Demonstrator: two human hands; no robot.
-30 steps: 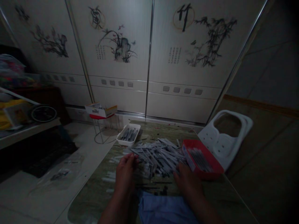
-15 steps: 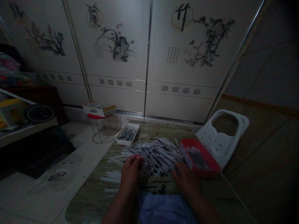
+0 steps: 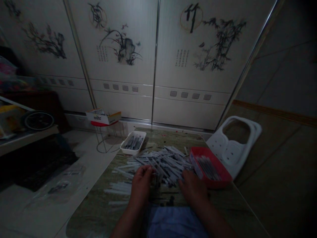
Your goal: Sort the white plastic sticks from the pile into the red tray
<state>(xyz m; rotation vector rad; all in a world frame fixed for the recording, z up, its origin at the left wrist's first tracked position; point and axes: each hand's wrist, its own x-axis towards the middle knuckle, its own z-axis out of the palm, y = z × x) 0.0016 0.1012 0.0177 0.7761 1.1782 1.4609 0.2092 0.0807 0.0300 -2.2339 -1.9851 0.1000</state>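
Note:
A loose heap of slim, pale, pen-like sticks (image 3: 163, 162) with dark parts covers the middle of the table. At its near left edge my left hand (image 3: 142, 181) has thumb and fingers pinched together; whatever is between them is too dark to make out. My right hand (image 3: 192, 185) is curled at the heap's near right side, beside the red box (image 3: 224, 181), its fingertips down among the sticks and mostly hidden. More such sticks lie inside that box. Further pale sticks (image 3: 117, 188) lie in rough rows left of my left hand.
A white tray (image 3: 132, 152) of similar sticks stands at the table's (image 3: 91, 211) far left. Beyond it, an open carton (image 3: 99, 118) rests on a red stool (image 3: 105, 124). A white plastic chair (image 3: 235, 145) is at the right, and sliding doors (image 3: 123, 102) close off the back.
The view has shifted slightly. My right hand has moved a little left and up, towards the heap. My left hand keeps its pinch at almost the same spot.

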